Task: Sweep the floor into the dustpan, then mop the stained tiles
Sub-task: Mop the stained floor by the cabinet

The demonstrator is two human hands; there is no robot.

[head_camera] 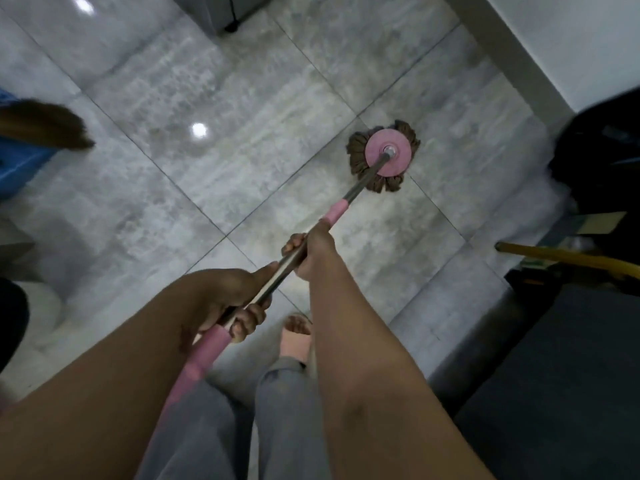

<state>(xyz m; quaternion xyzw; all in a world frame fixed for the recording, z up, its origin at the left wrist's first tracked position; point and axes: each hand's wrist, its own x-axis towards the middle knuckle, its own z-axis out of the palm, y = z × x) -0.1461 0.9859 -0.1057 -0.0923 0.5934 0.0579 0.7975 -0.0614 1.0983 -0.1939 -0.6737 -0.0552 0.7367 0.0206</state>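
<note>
Our left hand (225, 299) and right hand (311, 251) both clamp curled fingers round the steel mop handle (363, 183); its round pink mop head (384, 155), fringed with brown strands, presses glossy grey tiles (207, 188).

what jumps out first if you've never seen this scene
The pink mop head with brown strands sits on the grey tiles right of centre. Both hands grip its steel handle: the right hand ahead, the left hand nearer the body. Blurred brown bristles poke in at the left edge.

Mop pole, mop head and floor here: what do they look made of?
Pole: bare metal, likely steel, by its grey sheen. Mop head: brown fibre strands, maybe microfibre, under a matte pink disc, probably plastic. Floor: glossy grey stone-look tiles with bright reflections.
</note>
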